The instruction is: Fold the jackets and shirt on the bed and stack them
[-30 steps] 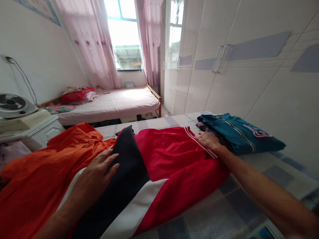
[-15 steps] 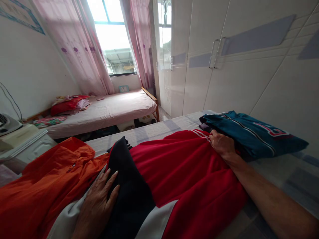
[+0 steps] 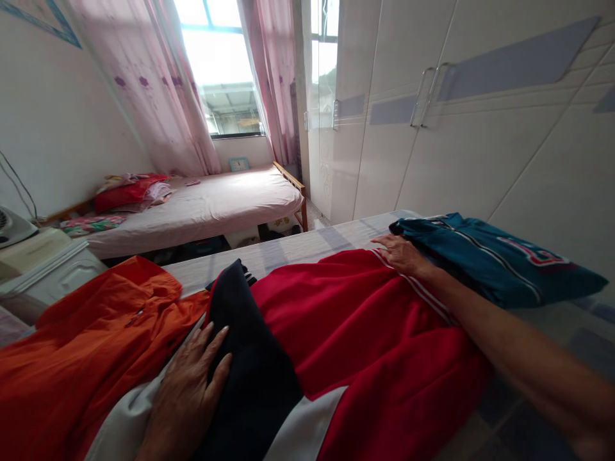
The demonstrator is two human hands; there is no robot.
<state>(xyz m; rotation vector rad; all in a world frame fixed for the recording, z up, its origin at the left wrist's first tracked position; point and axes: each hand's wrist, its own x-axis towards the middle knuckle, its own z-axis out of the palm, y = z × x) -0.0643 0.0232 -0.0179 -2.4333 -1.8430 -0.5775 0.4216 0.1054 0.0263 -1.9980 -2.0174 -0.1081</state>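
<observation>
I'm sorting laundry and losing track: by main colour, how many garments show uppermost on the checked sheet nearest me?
Orange garment: 1
Red garment, with navy and white parts: 1
Teal garment: 1
Total: 3, leaving out anything underneath

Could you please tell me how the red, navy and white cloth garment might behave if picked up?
The red, navy and white cloth garment would probably be floppy, since soft folds run across its red part. It seems unlikely to roll or tip, as it lies spread low over the pale, blue-patterned sheet. Its weight is hard to judge.
</observation>
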